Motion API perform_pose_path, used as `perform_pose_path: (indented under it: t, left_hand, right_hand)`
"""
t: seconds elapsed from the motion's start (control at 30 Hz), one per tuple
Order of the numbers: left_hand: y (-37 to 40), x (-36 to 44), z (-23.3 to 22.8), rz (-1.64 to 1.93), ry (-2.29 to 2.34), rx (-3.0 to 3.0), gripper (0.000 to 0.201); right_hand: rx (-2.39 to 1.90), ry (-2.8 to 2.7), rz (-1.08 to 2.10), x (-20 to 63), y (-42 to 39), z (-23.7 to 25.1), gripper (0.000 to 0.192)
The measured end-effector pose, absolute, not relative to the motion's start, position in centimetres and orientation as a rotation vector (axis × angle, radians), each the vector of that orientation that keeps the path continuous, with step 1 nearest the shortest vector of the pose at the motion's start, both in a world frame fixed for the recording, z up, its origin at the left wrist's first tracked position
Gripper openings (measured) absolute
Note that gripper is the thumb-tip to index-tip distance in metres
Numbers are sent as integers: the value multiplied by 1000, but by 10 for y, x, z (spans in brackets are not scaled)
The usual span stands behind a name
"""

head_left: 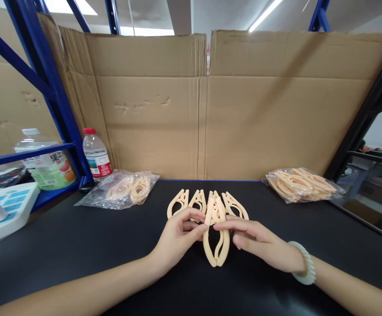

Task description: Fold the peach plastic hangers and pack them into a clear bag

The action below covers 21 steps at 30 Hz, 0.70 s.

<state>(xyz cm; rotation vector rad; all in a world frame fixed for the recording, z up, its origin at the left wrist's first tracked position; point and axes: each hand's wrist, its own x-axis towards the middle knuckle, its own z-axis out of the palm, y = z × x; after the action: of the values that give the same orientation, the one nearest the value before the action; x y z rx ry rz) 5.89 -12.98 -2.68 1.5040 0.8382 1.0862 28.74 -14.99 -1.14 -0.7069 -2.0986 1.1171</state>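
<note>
1. Pinching from both sides, the fingertips of the left hand (181, 232) and the right hand (257, 242) are meeting on the upper part of a peach plastic clip (216, 239); the fingers are narrow and are closing on it.
2. The clip is standing over the middle of the black table (79, 245), near the front edge, with its long looped end pointing toward the person. I cannot tell if its lower tip is touching the table.
3. The right wrist is wearing a pale bead bracelet (304, 263). Both forearms are lying low over the table and are coming in from the bottom corners.
4. Just behind the fingers, a row of clips (207, 202) of the same kind is lying side by side in a fan; the held clip is overlapping the middle of this row.
5. Farther to the left, a clear bag (121, 189) with a few clips is lying near the back edge. To the right, well apart, a fuller bag (301, 184) is lying close to a metal tray (375, 219) at the right edge.
6. A cardboard wall (197, 105) is closing the back of the table.
7. On the left, behind a blue rack post (51, 87), a red-capped water bottle (96, 153) and a bigger drink bottle (48, 164) are standing; a white and blue box (6, 208) is lying at the left edge.
8. Bare black surface is staying open on both sides of the hands and in front of them.
</note>
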Motion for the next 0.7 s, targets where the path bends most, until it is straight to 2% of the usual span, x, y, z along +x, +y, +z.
perform_pose_path:
  t: [0.17, 0.33, 0.53, 0.7]
  left_hand:
    - [-132, 57, -25, 1118, 883, 1632, 29]
    - [-134, 51, -22, 1162, 996, 1788, 23]
    - [-132, 46, -21, 1237, 1039, 1882, 22]
    - [-132, 46, -21, 1226, 1039, 1920, 22]
  right_hand:
    - [-806, -1968, 1101, 302, -135, -11, 38]
    - [-1167, -1713, 859, 340, -105, -9, 42]
    - [-1531, -1983, 341, 362, -85, -25, 31]
    - [-1610, -2090, 284, 356, -93, -25, 27]
